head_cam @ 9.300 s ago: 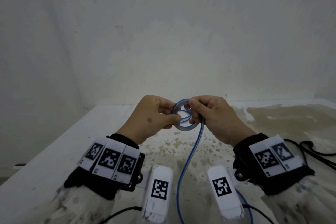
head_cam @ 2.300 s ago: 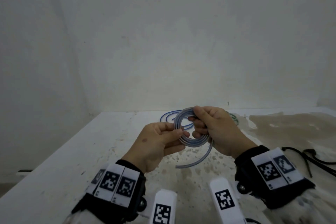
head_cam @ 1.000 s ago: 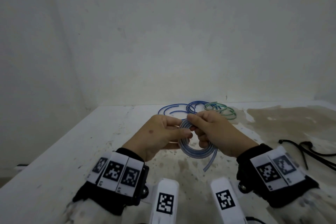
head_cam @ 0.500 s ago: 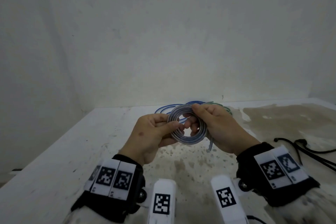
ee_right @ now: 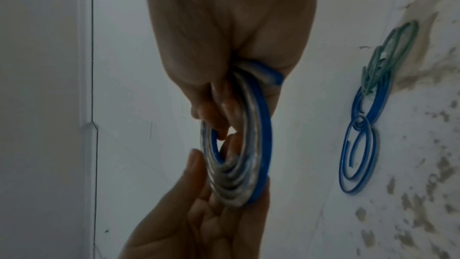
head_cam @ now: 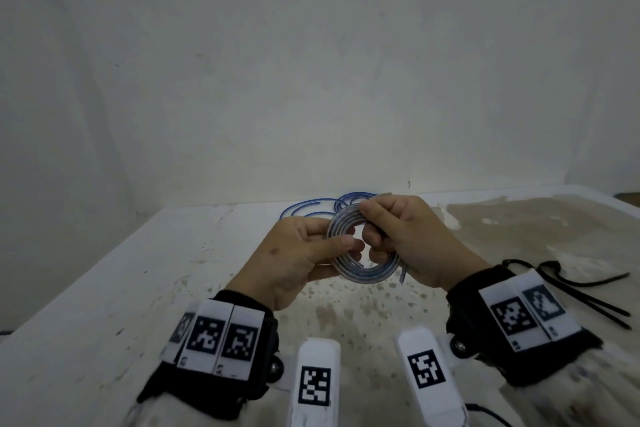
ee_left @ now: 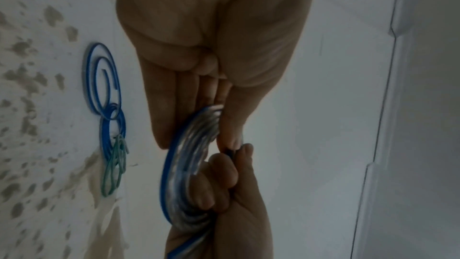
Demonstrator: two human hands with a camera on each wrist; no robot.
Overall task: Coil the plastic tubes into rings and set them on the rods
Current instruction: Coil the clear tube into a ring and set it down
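A clear plastic tube with a blue stripe is wound into a flat coil [head_cam: 360, 270] of several turns, held above the table between both hands. My left hand [head_cam: 304, 253] pinches the coil's left side with thumb over fingers; the same coil [ee_left: 184, 164] fills the left wrist view. My right hand [head_cam: 401, 236] grips the coil's right side, fingers curled through the ring, as the right wrist view shows at the coil [ee_right: 244, 145]. A short free end [head_cam: 402, 274] hangs below my right hand. No rods are in view.
Loose blue tube loops [head_cam: 311, 210] lie on the white stained table [head_cam: 104, 305] near the back wall, with a green tube bundle [ee_right: 388, 54] beside them. Black cable ties [head_cam: 568, 284] lie at the right. A wall closes off the back.
Over nine seconds the long trailing tube has been wound into the coil, which grew from few turns to several. In the last half second only a short end is left hanging.
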